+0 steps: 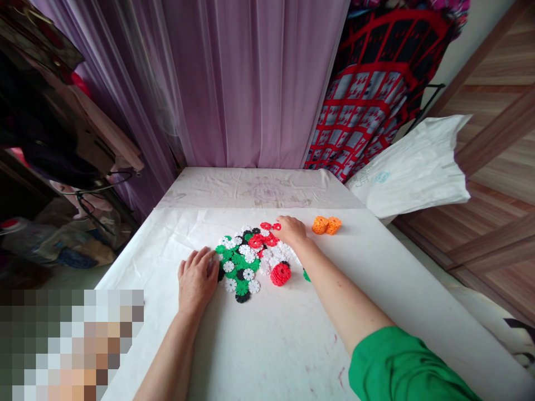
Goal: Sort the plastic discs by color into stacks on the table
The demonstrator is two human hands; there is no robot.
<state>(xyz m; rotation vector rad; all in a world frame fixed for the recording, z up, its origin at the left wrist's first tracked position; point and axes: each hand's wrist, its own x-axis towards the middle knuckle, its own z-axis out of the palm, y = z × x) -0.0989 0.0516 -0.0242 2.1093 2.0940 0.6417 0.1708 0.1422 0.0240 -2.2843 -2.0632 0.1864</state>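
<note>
A pile of small flower-shaped plastic discs (pixel 246 259) in green, white, red and black lies on the white cloth-covered table (pixel 267 334). My left hand (pixel 195 278) rests flat on the cloth at the pile's left edge, fingers stretched towards the discs. My right hand (pixel 291 229) reaches over the far right of the pile, fingers curled down on the red discs (pixel 265 236); what they grip is hidden. A stack of red discs (pixel 280 274) sits at the near right of the pile. An orange cluster of joined discs (pixel 326 225) lies just right of my right hand.
Purple curtains (pixel 234 83) hang behind the table. A red and black patterned cloth (pixel 376 94) hangs at the back right. A white plastic bag (pixel 413 170) lies past the table's right edge beside a wooden wall. Dark clutter and bags fill the left side.
</note>
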